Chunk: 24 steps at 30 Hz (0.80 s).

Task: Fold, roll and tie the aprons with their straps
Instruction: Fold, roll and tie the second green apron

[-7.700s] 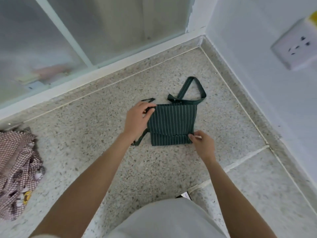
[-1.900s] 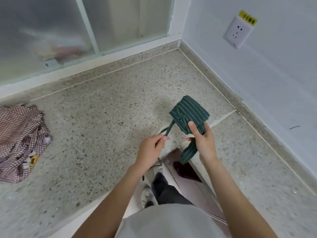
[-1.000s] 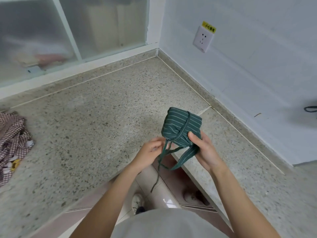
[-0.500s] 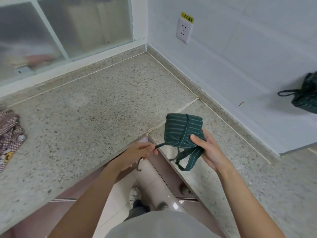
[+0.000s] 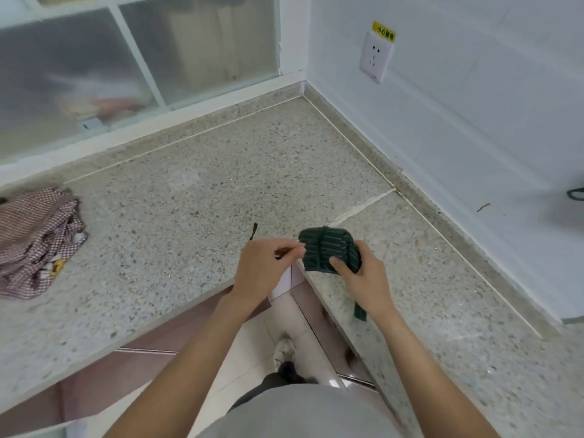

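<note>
A dark green striped apron is rolled into a tight bundle, held in the air above the inner corner of the speckled counter. My right hand grips the bundle from below and behind, thumb across its front. One strap runs around the roll's middle. My left hand pinches a thin strap right beside the roll, and the strap's loose end sticks up past my knuckles. Another strap end hangs down by my right wrist.
A crumpled pile of red checked aprons lies at the counter's left. Frosted sliding windows run along the back, and a white wall with a socket stands on the right. The floor and my shoe show below the counter corner.
The left hand has pulled its strap up and in close to the roll, so the strap end now points upward. The loose loop under the roll has been drawn tight. The view has swung back left.
</note>
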Each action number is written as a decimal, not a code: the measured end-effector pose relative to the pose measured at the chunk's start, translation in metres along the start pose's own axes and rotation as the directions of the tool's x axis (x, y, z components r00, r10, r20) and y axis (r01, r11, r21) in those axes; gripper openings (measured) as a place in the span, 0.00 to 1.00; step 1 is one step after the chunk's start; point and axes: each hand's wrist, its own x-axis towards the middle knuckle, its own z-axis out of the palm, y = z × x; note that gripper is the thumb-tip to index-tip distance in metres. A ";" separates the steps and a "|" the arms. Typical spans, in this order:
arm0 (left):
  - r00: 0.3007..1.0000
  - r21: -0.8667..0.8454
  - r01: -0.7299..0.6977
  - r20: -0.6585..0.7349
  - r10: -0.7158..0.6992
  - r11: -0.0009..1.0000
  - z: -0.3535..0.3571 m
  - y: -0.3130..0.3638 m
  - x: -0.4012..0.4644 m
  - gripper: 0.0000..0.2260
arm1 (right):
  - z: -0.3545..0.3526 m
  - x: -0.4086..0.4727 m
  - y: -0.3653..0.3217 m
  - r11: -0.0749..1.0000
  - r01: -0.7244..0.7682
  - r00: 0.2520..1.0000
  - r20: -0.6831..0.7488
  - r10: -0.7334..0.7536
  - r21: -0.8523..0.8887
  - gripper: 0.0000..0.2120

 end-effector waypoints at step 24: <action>0.963 -0.302 0.214 -0.095 -0.253 0.929 0.033 -0.099 0.074 0.05 | 0.089 0.083 -0.007 0.631 -0.414 0.895 0.165 0.416 0.656 0.23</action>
